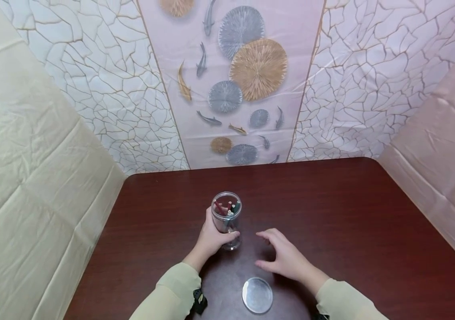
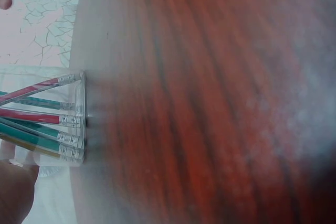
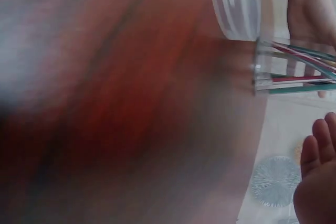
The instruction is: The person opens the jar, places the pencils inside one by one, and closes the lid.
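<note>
My left hand grips a clear cylindrical jar round its side, the thumb lying across the near face. Red and green pencils stand inside it, some leaning; their silvery ends point down to the jar's base in the left wrist view. The jar's top is uncovered in the head view. To the right of the jar, my right hand hovers with thumb and fingers apart and nothing between them. A round clear lid lies flat on the table, just below the right hand in the head view.
The dark reddish-brown table has rounded far corners. Behind it hangs a patterned cloth with fish and round leaf shapes. Beige cloth walls close in both sides.
</note>
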Motion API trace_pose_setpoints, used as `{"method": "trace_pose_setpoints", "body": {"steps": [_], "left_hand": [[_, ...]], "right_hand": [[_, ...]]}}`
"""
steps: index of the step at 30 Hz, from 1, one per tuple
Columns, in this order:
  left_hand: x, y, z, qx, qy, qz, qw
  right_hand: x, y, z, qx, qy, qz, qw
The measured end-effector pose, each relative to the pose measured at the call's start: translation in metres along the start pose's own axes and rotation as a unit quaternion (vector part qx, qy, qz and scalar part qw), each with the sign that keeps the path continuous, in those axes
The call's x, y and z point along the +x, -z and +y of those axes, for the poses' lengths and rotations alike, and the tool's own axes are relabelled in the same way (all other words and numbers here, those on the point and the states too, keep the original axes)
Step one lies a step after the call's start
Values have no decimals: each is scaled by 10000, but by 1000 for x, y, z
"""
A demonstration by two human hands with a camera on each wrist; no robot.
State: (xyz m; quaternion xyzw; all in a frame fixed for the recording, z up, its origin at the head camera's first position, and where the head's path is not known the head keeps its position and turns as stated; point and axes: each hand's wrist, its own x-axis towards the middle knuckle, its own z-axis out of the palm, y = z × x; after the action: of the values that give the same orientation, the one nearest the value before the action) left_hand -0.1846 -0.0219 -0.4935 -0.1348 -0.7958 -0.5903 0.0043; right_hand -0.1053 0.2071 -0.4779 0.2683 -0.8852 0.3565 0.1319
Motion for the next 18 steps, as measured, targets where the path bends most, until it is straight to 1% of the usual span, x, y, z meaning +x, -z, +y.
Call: {"method": "trace_pose_setpoints", "body": {"steps": [4,6,8,12,18], "left_hand": [[1,-1,1,-34,27,-70,10000],[1,-1,0,-51,21,-89,9999],[1,-2,0,-49,-1,-88,9999],[-1,0,1,-11,64,-44,10000],[-1,0,1,50,79,-63,9999]], "right_hand": [[-11,-1,2,-292,-1,-840,9960],[-17,-3,2,-458,92,-1172,9920],[-22,-6,3,-666,246,-1413,9874],[-31,-12,2,-906,618,-1723,9789],[-35,-16,-1,-944,960,-1826,9739]]}}
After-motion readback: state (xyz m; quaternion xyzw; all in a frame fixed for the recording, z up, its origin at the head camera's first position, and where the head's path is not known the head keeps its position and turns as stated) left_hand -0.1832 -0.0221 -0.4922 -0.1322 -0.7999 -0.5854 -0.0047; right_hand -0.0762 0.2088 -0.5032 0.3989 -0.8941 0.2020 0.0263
